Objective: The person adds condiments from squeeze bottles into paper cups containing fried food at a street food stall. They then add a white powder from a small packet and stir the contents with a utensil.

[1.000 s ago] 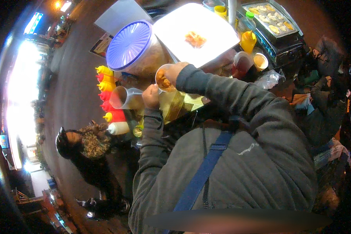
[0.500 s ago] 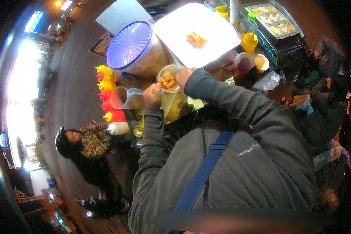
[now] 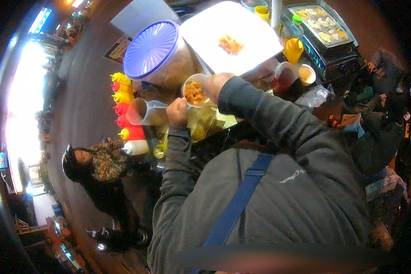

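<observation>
- The surface [image 3: 242, 130] is crowded: a large tub with a blue ribbed lid [image 3: 151, 48] is set just behind the hands, a white board [image 3: 251, 41] with a small heap of orange food stands to its right, and a row of yellow, red and white squeeze bottles [image 3: 123, 116] lines the left edge.
- Little open room is left around the hands; a clear measuring jug [image 3: 146, 112] lies just to the left, and a yellow bottle [image 3: 293, 49] and a tray of pale pieces [image 3: 321, 27] are set farther right.
- A small white cup [image 3: 195, 91] filled with orange fried pieces is held up above the surface, between the tub and the yellow packets [image 3: 210, 123].
- The right hand [image 3: 214, 86] is closed on the cup's right rim, its grip clamped on the cup wall.
- The left hand [image 3: 178, 112] is curled into a closed grip just below and left of the cup; what it holds cannot be told.
- The cup's mouth is turned up toward the camera, so its long axis runs roughly upright.
- Another person [image 3: 96, 166] is seen beyond the left edge of the surface.
</observation>
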`<state>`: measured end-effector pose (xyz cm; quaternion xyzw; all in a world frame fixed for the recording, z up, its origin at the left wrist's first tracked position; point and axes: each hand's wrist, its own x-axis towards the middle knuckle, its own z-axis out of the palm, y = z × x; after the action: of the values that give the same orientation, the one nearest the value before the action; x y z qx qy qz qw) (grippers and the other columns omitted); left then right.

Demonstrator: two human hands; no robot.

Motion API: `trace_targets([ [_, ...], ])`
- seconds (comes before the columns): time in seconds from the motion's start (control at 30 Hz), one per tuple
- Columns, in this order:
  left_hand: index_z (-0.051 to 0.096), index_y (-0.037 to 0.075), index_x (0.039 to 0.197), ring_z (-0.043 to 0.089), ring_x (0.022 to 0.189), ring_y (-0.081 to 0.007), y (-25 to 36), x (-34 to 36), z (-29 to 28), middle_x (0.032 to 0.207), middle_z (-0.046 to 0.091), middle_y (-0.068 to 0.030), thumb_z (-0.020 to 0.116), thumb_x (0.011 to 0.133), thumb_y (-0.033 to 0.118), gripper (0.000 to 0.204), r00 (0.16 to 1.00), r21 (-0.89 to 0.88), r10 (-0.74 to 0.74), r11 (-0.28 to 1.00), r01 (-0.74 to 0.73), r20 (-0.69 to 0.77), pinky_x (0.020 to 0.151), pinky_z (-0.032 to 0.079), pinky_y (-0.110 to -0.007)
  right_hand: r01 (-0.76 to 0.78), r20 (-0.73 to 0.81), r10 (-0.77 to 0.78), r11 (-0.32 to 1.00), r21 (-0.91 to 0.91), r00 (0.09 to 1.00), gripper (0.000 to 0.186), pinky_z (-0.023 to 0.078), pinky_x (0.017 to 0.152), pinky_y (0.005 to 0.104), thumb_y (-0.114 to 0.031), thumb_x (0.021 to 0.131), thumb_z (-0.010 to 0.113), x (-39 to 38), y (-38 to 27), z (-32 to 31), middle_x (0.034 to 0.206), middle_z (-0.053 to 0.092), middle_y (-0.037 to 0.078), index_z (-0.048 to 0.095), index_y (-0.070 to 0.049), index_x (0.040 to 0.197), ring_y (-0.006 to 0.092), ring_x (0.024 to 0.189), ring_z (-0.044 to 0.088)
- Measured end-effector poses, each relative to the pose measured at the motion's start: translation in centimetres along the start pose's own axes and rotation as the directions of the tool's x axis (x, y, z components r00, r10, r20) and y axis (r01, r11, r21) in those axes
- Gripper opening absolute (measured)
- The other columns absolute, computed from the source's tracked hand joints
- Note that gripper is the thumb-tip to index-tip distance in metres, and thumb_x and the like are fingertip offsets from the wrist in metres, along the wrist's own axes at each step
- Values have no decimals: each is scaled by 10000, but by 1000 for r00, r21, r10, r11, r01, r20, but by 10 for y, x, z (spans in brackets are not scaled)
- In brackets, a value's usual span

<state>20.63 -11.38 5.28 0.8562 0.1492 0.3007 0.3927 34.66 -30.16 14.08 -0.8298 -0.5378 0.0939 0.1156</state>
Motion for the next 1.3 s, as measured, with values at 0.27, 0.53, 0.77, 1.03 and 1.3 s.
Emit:
trace_targets([
  [0.27,490,-12,675,416,538,-207,4,0,3,596,438,-150,557,963,254,397,999,-66,-25,998,23,-32,529,362,-398,-1,49,5,997,-73,999,207,583,758,442,-179,895,566,0,3,-13,863,723,185,728,-53,926,339,838,725],
  [0.53,474,-13,669,388,533,-190,6,2,4,586,412,-134,554,965,221,386,999,-43,7,999,-8,-32,519,346,-383,13,-15,-13,999,-34,1000,192,582,766,434,-160,875,593,6,2,-4,906,728,170,736,-49,937,326,844,725],
  [0.77,454,-1,657,374,530,-198,5,0,8,587,386,-134,562,962,238,402,1000,-1,13,1000,-13,-29,516,338,-391,112,150,-106,993,-34,983,167,581,766,435,-122,779,659,5,7,-18,891,718,195,733,-48,910,351,862,715],
  [1.03,453,7,656,368,550,-165,2,-3,9,587,382,-106,574,951,243,396,997,-10,9,1000,-10,-74,515,341,-383,208,135,-207,978,11,969,194,580,784,425,-178,822,656,-4,8,-37,933,723,168,732,-58,955,323,893,718],
  [1.3,483,-1,660,419,565,-161,-29,-14,15,583,458,-87,528,946,297,416,990,-55,-39,998,32,-133,527,357,-365,399,-92,-392,913,78,915,182,573,743,420,-168,836,630,-1,29,-36,864,716,154,737,-42,913,328,840,712],
])
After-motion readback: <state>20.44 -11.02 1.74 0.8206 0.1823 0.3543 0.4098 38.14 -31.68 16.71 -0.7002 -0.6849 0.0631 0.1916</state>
